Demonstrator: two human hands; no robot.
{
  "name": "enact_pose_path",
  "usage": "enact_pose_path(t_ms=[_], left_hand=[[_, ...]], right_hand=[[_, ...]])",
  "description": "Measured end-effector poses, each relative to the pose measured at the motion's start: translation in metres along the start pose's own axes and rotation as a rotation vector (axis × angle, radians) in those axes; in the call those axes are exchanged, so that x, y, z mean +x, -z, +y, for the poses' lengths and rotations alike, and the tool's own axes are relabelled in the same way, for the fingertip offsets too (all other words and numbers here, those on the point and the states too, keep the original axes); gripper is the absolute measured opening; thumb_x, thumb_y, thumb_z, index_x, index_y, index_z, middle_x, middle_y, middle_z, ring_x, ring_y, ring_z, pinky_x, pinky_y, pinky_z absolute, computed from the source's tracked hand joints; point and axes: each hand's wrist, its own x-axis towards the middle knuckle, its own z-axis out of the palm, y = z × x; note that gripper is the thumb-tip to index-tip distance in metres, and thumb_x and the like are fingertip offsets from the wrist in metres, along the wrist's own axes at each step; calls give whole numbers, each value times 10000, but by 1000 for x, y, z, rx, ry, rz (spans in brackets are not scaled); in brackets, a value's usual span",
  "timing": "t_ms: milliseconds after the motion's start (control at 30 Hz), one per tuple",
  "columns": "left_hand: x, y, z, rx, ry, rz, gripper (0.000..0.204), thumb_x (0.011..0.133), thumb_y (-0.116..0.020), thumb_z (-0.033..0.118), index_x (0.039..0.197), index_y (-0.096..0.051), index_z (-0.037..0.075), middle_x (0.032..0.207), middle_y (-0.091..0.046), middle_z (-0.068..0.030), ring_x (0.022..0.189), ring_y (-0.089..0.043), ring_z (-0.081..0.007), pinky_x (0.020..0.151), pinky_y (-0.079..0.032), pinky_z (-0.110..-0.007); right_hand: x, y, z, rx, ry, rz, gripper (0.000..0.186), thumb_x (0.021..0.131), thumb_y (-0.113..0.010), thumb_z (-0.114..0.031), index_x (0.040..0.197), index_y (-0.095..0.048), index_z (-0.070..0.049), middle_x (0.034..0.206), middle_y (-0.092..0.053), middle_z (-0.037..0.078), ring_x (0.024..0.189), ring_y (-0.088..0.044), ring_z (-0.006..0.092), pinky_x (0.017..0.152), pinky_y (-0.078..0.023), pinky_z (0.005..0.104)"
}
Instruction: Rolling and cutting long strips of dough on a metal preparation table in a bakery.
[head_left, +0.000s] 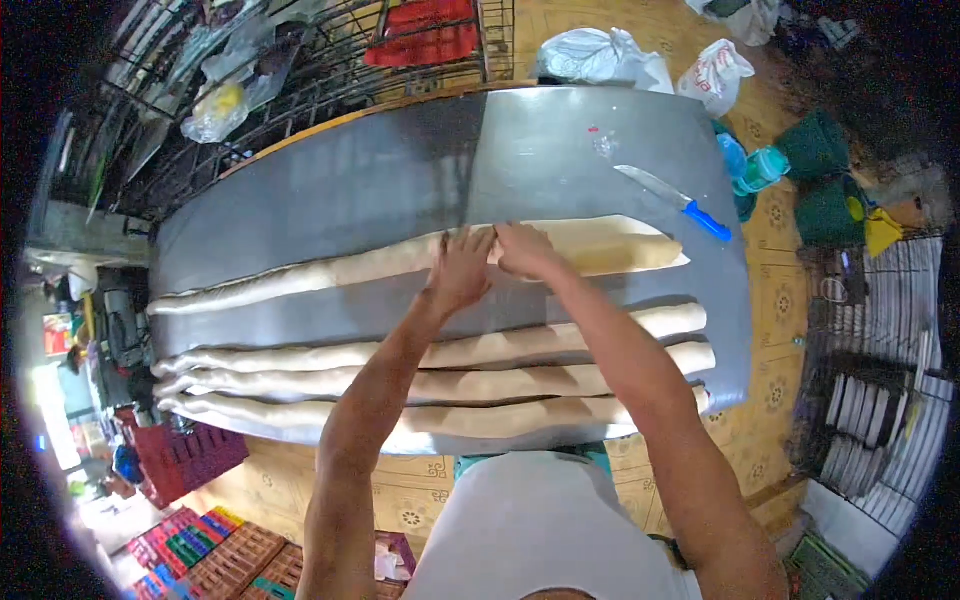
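A long pale dough roll (370,264) stretches across the grey metal table (320,180). To the left of my hands it is rolled into a rope; its right end still lies flat and open, with a yellowish layer (625,257) along it. My left hand (463,265) is closed over the roll near its middle, fingers curled on the far edge. Right beside it, my right hand (522,250) grips the dough where the rolled part meets the flat part. Nearer to me lie three finished-looking dough ropes (500,349), side by side. The fingertips of both hands are partly hidden.
A knife with a blue handle (708,221) lies at the table's right. White plastic bags (605,58) sit past the far edge. Teal tubs (765,168) stand off to the right, stacked crates (215,550) at lower left, and a wire rack (300,95) at far left.
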Motion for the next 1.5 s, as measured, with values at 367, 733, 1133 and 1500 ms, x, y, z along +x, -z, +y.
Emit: enact_pose_path(t_ms=[367, 733, 1133, 1500], left_hand=[[27, 26, 38, 13, 168, -215, 811, 912, -766, 419, 1560, -432, 63, 1545, -495, -148, 1452, -445, -353, 1221, -315, -612], [62, 26, 63, -6, 78, -320, 792, 873, -805, 367, 1526, -461, 79, 1554, -508, -101, 1438, -466, -336, 1204, -328, -568], [78, 17, 61, -147, -29, -261, 776, 814, -845, 319, 1478, -502, 109, 1399, -634, -115, 1336, -564, -334, 1137, -412, -550], [97, 11, 87, -129, -4, -263, 785, 829, -836, 372, 1494, -503, 120, 1389, -622, -124, 1319, -580, -341, 1148, -400, -561]], right_hand=[[-10, 3, 26, -48, 144, 104, 394, 937, -655, -222, 1270, -597, -21, 1269, -632, 165, 1127, -633, 343, 941, -498, 526], [-36, 5, 66, -45, 123, 164, 538, 918, -686, -206, 1385, -545, 24, 1249, -607, 188, 1214, -598, 379, 996, -473, 473], [-58, 5, 63, -182, 55, 318, 405, 906, -691, -220, 1250, -596, -29, 1290, -629, 185, 1201, -618, 381, 996, -471, 502], [-75, -6, 106, -382, 204, 545, 653, 865, -779, -450, 1322, -585, -25, 1264, -649, 164, 1136, -641, 339, 931, -488, 510]])
